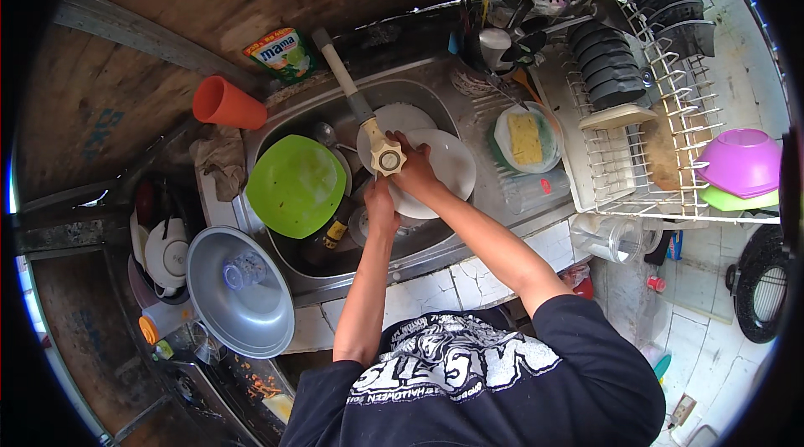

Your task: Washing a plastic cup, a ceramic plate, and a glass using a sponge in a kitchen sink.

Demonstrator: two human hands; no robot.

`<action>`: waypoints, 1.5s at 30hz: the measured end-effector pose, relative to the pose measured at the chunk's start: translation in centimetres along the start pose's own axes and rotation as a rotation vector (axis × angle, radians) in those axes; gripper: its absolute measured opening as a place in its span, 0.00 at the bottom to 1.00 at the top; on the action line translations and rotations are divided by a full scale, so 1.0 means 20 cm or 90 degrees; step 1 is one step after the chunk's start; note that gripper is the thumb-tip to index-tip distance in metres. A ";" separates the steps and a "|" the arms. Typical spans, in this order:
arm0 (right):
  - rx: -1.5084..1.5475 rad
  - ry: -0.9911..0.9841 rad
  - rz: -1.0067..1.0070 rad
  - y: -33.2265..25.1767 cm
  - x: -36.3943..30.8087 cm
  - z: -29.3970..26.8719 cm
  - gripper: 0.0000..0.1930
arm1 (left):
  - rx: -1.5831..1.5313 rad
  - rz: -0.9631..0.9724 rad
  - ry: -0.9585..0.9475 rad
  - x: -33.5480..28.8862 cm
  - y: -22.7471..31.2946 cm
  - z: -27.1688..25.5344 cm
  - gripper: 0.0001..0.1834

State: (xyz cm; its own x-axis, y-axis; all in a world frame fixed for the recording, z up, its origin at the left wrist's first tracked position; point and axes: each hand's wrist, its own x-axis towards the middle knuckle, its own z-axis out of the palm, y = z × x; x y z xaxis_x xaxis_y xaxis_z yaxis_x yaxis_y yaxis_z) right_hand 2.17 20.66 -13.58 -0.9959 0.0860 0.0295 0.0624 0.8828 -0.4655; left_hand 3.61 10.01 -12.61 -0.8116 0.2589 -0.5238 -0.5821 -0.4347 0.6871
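Both my hands meet under the tap (388,157), over the steel sink (280,256). My left hand (382,208) is closed just below the tap knob; what its fingers hold is hidden. Beside the knob, my right hand (419,172) lies over a white plate (455,164), its fingers bent and partly covered by the tap. I cannot make out what they grip. A second white plate (404,118) sits behind. To the left, a green square bowl (296,187) with food specks rests in the sink, near a spoon (327,134).
A yellow sponge (526,139) lies in a dish on the right drainboard, before a wire dish rack (670,103). An orange cup (228,103) and detergent pouch (285,55) stand at the back left. A grey basin (264,313) sits left of the sink, with a clear cup (244,271) inside.
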 end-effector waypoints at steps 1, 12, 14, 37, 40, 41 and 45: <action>-0.011 -0.021 -0.007 -0.02 -0.01 0.00 0.25 | 0.000 0.002 0.002 0.00 0.00 0.00 0.19; 0.010 -0.022 -0.008 -0.03 0.11 -0.13 0.23 | 0.000 0.011 0.015 0.04 0.02 0.00 0.19; 0.028 0.075 -0.044 0.00 0.07 -0.09 0.23 | 0.007 -0.002 0.017 0.03 0.03 0.02 0.19; -0.064 -0.061 -0.066 0.01 0.02 -0.02 0.26 | -0.012 0.000 0.070 -0.07 -0.03 0.03 0.18; -0.068 -0.170 -0.049 -0.03 0.00 -0.05 0.25 | -0.010 0.003 0.075 -0.08 -0.07 -0.02 0.18; -0.078 -0.156 -0.048 -0.04 -0.02 -0.03 0.25 | -0.011 0.002 0.071 -0.08 -0.08 -0.03 0.18; -0.091 -0.099 -0.054 -0.01 -0.05 0.05 0.25 | -0.038 -0.004 0.083 -0.11 -0.07 0.02 0.19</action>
State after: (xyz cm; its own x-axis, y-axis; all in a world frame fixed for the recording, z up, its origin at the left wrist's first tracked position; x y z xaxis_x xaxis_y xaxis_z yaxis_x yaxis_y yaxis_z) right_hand 3.14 19.91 -14.30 -0.9954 -0.0536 -0.0791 -0.0240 0.9414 -0.3364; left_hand 6.17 10.46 -12.27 -0.7924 0.1491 -0.5915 -0.5800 -0.4845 0.6548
